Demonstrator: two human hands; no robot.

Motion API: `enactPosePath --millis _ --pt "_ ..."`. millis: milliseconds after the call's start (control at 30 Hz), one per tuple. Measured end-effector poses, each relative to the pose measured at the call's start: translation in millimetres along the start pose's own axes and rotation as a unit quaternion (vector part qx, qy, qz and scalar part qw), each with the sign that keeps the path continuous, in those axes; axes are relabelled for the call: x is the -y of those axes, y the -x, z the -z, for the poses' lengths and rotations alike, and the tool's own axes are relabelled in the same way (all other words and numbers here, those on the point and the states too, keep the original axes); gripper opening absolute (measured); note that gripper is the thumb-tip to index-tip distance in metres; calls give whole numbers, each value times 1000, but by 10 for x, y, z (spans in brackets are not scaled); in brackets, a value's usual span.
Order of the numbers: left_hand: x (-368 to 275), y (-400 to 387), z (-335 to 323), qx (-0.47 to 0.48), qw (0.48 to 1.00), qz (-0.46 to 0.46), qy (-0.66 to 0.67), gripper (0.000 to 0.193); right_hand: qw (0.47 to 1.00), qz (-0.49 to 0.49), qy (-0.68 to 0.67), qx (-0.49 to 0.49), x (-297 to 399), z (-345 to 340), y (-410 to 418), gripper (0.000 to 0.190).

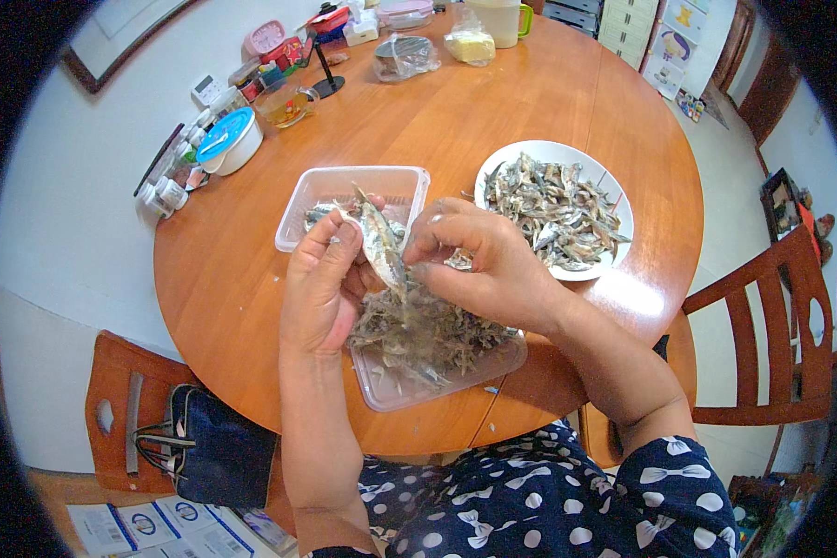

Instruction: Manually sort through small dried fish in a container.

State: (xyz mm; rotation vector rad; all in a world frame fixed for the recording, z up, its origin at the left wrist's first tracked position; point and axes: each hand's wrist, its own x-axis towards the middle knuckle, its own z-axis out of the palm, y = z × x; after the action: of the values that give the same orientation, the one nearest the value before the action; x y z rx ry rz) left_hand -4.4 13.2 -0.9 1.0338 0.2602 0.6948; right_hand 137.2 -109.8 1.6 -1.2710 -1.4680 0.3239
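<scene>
My left hand (335,268) grips a small dried fish (381,240) upright between thumb and fingers. Close against the fish's right edge, my right hand (471,258) has its thumb and forefinger nearly pinched together; whether a scrap sits between them I cannot tell. Below both hands a shallow clear plastic tray (418,394) holds a heap of dried fish scraps (453,342). Behind my left hand stands a clear plastic box (352,178) with some fish inside, partly hidden by the hand. To the right, a white plate (488,174) is piled with dried fish pieces (558,209).
The round wooden table (390,132) carries a glass cup of tea (286,104), a blue-lidded tub (230,139), a black stand (328,84) and a pitcher (495,24). Wooden chairs (774,335) flank the table, and a dark bag (223,446) rests on the left one.
</scene>
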Motion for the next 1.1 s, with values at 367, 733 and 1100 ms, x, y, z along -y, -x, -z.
enactPosePath --millis 367,733,1100 --pt "53 1 -48 15 999 -9 -51 20 986 74 99 -111 84 -173 22 22" --pt "88 -42 -37 1 999 -30 -41 13 985 80 115 -101 2 -181 31 14" --pt "58 -37 -17 -2 997 -57 -51 17 991 66 73 -96 76 -156 2 23"
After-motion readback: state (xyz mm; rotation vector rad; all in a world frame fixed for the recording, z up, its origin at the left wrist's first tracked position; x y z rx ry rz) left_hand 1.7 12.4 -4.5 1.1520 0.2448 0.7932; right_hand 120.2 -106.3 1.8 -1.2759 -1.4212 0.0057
